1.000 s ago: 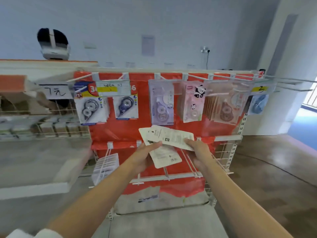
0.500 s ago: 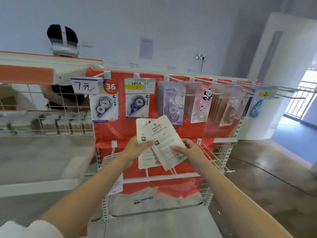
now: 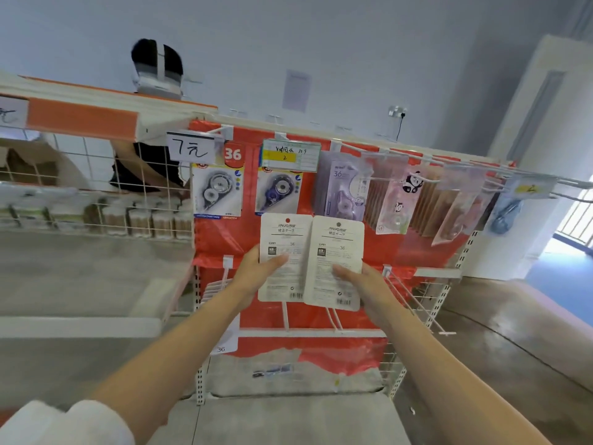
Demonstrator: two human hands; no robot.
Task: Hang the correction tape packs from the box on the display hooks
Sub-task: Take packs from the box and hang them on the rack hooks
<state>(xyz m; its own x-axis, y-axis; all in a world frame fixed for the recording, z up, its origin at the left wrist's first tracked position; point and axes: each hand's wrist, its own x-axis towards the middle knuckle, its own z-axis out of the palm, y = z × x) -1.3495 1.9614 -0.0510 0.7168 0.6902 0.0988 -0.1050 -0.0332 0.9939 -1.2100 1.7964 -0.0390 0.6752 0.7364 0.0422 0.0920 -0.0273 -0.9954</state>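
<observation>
The overlapping packs are now side by side: left hand [image 3: 256, 277] grips the left pack [image 3: 284, 252], right hand [image 3: 365, 284] the right pack [image 3: 337, 261], ready for the hooks [image 3: 333, 319] below the fingers.

Two white correction tape packs [image 3: 285, 256] [image 3: 337, 261] held up, two hands [image 3: 253, 277] [image 3: 365, 289], two handwritten price tags [image 3: 192, 148] [image 3: 290, 154].

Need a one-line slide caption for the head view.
Left hand and right hand each hold a correction tape pack before the display hooks.
</observation>
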